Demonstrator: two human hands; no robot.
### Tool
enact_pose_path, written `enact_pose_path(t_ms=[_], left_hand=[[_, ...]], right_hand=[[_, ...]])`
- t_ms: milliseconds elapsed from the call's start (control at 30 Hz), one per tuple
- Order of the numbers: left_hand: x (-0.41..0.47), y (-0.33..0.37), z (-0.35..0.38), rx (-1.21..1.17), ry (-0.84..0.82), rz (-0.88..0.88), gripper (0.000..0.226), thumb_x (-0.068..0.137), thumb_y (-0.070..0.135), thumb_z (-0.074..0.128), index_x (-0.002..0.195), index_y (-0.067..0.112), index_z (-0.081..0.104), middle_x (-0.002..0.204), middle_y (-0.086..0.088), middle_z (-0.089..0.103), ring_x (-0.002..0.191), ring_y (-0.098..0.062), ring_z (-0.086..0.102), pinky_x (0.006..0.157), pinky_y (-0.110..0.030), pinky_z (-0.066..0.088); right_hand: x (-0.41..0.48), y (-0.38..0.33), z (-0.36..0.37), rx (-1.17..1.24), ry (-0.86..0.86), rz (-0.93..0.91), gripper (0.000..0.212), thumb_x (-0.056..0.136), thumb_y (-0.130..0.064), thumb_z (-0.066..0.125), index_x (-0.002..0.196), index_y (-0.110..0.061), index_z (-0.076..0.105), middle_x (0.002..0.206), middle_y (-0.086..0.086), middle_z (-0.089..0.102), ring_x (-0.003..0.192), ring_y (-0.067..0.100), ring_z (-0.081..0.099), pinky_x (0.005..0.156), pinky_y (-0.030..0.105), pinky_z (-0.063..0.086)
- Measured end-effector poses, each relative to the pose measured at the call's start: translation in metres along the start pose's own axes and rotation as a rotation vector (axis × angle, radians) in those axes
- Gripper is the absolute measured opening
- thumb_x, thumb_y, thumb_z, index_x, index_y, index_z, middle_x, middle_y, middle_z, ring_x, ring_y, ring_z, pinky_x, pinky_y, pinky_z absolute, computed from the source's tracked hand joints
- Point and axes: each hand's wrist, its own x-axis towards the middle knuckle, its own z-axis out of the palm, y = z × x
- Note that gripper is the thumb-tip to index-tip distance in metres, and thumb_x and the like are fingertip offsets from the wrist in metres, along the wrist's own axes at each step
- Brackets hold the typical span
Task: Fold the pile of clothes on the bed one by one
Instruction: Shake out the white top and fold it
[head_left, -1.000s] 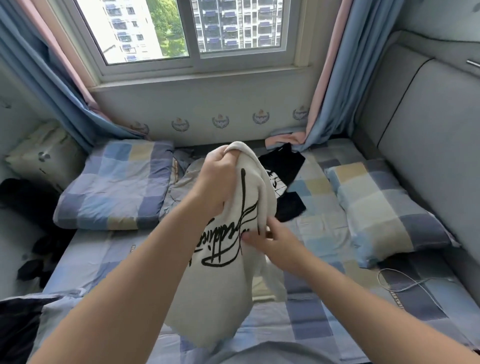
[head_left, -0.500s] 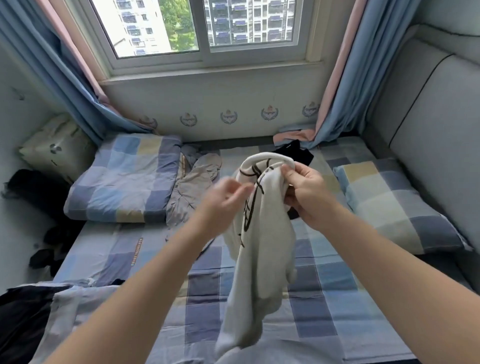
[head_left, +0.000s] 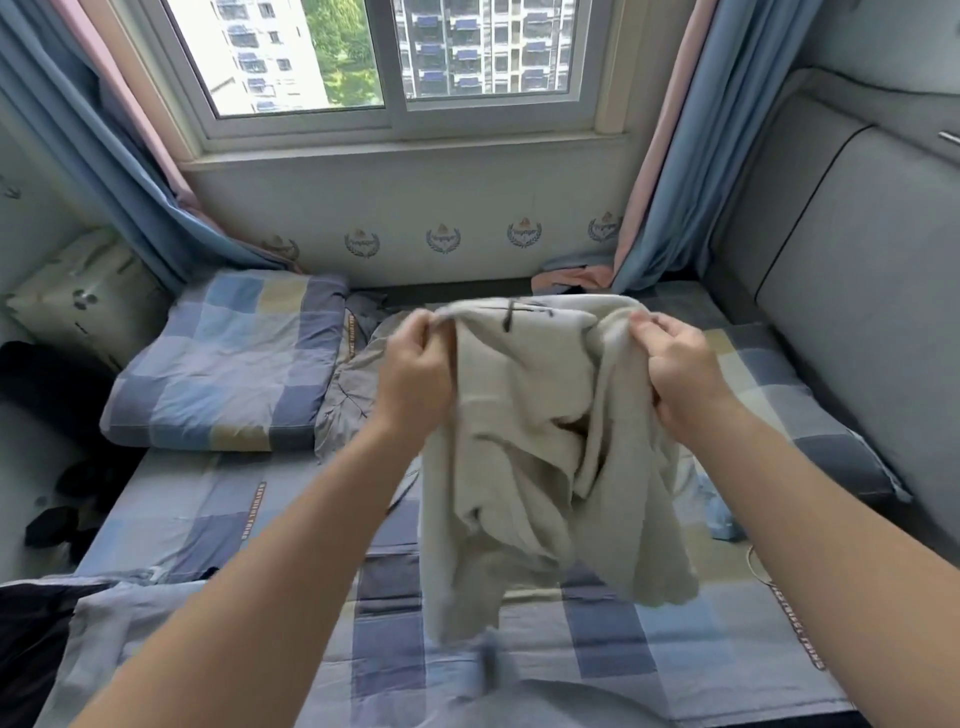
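A cream T-shirt (head_left: 524, 457) with black lettering hangs in the air over the checked bed sheet (head_left: 218, 519). My left hand (head_left: 415, 374) pinches its top edge on the left. On the right, my right hand (head_left: 680, 374) grips the top edge. The cloth is stretched between both hands and droops in loose folds, its lower hem just above the bed. A grey garment (head_left: 353, 395) lies crumpled behind my left hand. The other clothes at the back are hidden by the shirt.
A checked folded quilt (head_left: 228, 364) lies at the left, a checked pillow (head_left: 810, 415) at the right beside the grey padded headboard (head_left: 857, 291). Blue and pink curtains (head_left: 670, 156) frame the window. Dark clothing (head_left: 36, 639) sits at the near left. A white cable (head_left: 753, 561) lies near right.
My hands have moved apart along the shirt's top edge and spread it wide. Earlier it hung bunched in a narrow column, first from the left hand, then from the right.
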Motion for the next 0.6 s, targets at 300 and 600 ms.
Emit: enact_pose_path(t_ms=[300, 600], left_hand=[[0.01, 0.067, 0.008, -0.074, -0.337, -0.077, 0.023, 0.09, 0.032, 0.063, 0.083, 0.011, 0.067, 0.077, -0.008, 0.046, 0.072, -0.021, 0.042, 0.065, -0.036, 0.036], [0.03, -0.014, -0.04, 0.523, -0.052, -0.126, 0.021, 0.085, 0.036, 0.077, 0.092, 0.021, 0.064, 0.089, 0.002, 0.065, 0.082, -0.016, 0.062, 0.075, -0.031, 0.051]], right_hand=[[-0.067, 0.018, 0.052, -0.232, -0.594, -0.193, 0.065, 0.081, -0.022, 0.082, 0.133, -0.032, 0.044, 0.112, -0.02, 0.065, 0.109, 0.0, 0.062, 0.092, 0.028, 0.054], [-0.042, -0.02, 0.061, -0.169, -0.611, -0.075, 0.018, 0.09, -0.014, 0.073, 0.107, -0.007, 0.069, 0.091, 0.006, 0.073, 0.08, 0.016, 0.069, 0.068, 0.033, 0.057]])
